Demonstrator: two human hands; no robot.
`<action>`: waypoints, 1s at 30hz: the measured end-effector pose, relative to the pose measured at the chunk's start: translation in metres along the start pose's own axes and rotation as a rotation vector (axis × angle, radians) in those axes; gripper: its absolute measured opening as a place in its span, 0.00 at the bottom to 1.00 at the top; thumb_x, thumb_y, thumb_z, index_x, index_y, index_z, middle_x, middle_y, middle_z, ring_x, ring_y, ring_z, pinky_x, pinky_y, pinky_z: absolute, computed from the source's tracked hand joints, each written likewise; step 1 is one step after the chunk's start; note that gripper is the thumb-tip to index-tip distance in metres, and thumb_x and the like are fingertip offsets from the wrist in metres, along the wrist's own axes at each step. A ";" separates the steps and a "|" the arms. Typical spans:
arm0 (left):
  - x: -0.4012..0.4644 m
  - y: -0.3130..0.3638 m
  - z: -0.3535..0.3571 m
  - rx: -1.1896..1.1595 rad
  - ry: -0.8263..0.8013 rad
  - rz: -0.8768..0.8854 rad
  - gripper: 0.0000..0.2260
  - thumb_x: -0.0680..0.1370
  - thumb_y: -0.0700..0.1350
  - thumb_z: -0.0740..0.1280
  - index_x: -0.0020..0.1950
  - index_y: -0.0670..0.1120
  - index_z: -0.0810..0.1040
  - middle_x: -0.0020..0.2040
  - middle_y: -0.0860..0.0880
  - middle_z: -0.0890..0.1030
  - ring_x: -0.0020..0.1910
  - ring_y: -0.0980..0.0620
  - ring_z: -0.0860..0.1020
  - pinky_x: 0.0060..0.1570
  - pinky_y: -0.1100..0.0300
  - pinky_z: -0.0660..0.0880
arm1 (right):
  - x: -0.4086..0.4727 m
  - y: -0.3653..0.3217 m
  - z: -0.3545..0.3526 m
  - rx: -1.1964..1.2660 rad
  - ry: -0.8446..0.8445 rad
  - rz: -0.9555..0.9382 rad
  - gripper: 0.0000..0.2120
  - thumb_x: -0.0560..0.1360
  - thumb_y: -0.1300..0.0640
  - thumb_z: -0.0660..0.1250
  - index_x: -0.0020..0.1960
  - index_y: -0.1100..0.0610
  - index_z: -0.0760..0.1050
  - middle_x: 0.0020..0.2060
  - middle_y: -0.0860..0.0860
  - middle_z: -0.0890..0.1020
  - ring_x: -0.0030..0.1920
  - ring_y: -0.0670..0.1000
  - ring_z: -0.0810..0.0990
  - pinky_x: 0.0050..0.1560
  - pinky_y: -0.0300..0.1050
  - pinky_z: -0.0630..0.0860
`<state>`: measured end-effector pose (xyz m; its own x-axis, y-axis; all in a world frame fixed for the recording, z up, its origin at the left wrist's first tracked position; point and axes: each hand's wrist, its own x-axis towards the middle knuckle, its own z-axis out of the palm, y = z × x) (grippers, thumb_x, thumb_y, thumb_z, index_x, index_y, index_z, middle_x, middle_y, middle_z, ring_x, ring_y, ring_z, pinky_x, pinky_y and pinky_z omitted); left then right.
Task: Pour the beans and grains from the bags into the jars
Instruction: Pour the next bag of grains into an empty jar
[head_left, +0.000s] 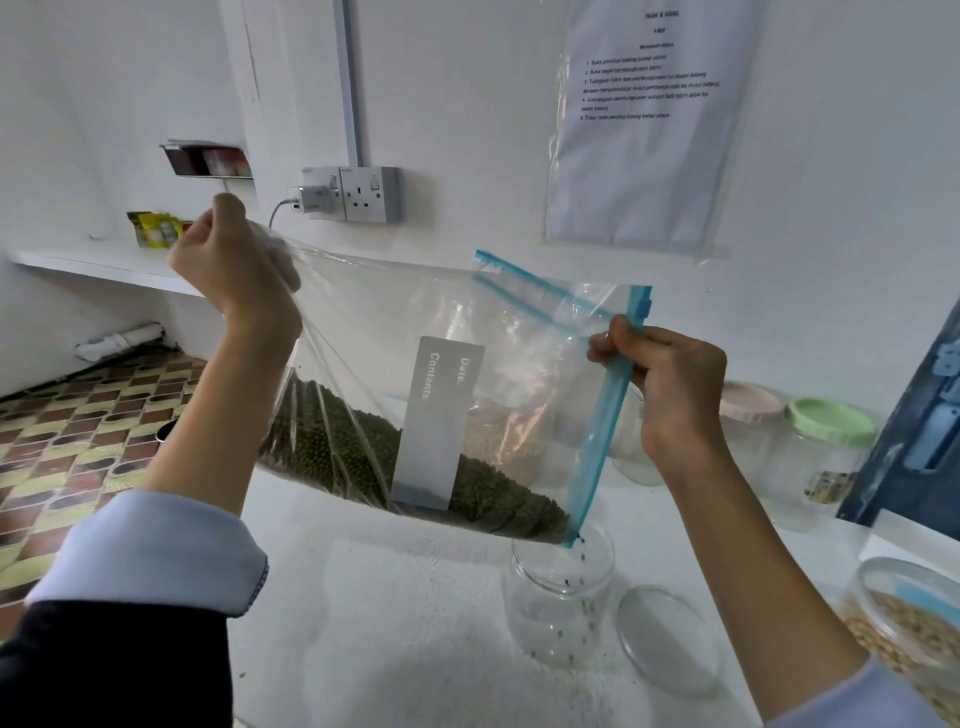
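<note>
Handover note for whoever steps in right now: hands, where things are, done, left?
Left hand grips the raised bottom corner of the zip bag.
Right hand pinches the blue zip strip, lower end over the open glass jar.
Green beans have begun trickling in; most are in the bag.
Clear lid lies beside the jar on the white counter.
Left: finish pouring, lid on. Capped jars, pink and green, look empty.

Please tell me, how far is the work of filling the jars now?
Done: the clear jar is open, its lid on the table beside it. In hand: left hand and right hand tilt the zip bag; the first green beans drop in. Left: nearly all beans, plus the capped jars behind.
</note>
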<state>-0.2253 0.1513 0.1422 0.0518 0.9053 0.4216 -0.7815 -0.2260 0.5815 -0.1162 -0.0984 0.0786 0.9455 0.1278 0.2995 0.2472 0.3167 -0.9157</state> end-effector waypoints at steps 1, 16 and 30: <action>0.000 0.000 0.000 0.008 0.006 0.005 0.20 0.71 0.33 0.58 0.19 0.46 0.61 0.14 0.49 0.60 0.15 0.49 0.58 0.23 0.56 0.54 | 0.000 0.000 0.000 0.007 0.011 0.006 0.09 0.73 0.58 0.71 0.35 0.56 0.81 0.29 0.47 0.83 0.38 0.50 0.82 0.57 0.48 0.78; -0.002 0.006 -0.002 -0.005 0.009 0.002 0.20 0.70 0.33 0.58 0.19 0.46 0.60 0.14 0.50 0.60 0.15 0.50 0.57 0.21 0.62 0.51 | -0.006 -0.004 0.004 -0.003 -0.036 -0.007 0.09 0.73 0.59 0.71 0.35 0.56 0.81 0.29 0.48 0.83 0.37 0.50 0.82 0.58 0.48 0.77; 0.001 0.006 -0.005 0.019 0.000 0.016 0.18 0.71 0.34 0.58 0.22 0.44 0.61 0.14 0.48 0.60 0.15 0.49 0.57 0.21 0.58 0.51 | -0.009 -0.002 0.005 0.016 -0.017 -0.010 0.08 0.73 0.59 0.71 0.35 0.56 0.81 0.30 0.48 0.83 0.39 0.51 0.82 0.59 0.50 0.77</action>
<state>-0.2329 0.1521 0.1429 0.0390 0.9016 0.4308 -0.7704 -0.2474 0.5876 -0.1261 -0.0954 0.0790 0.9392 0.1405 0.3134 0.2532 0.3333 -0.9082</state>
